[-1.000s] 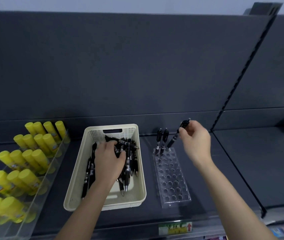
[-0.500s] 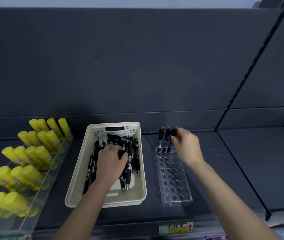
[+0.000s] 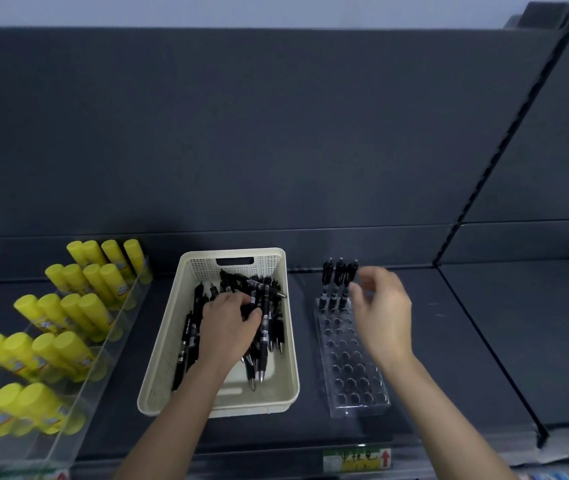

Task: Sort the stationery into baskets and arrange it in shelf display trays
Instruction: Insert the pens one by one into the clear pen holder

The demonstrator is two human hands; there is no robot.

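A cream basket (image 3: 158, 368) on the dark shelf holds several loose black pens (image 3: 266, 317). My left hand (image 3: 229, 327) lies in the basket with its fingers curled round a bunch of those pens. To the right stands a clear pen tray (image 3: 352, 372) full of round holes. Three black pens (image 3: 340, 277) stand upright in its back row. My right hand (image 3: 383, 313) hovers just right of those three pens, fingers loosely spread and holding nothing.
A clear stepped display tray (image 3: 96, 386) at the left is filled with rows of yellow glue sticks (image 3: 68, 317). A dark back panel rises behind the shelf. A slotted upright (image 3: 504, 147) divides this bay from the shelf at the right. A price label (image 3: 357, 459) sits on the front edge.
My right hand lowered the third pen into the tray's back row, let go of it and drew slightly back. My left hand stayed in the basket on the pens.
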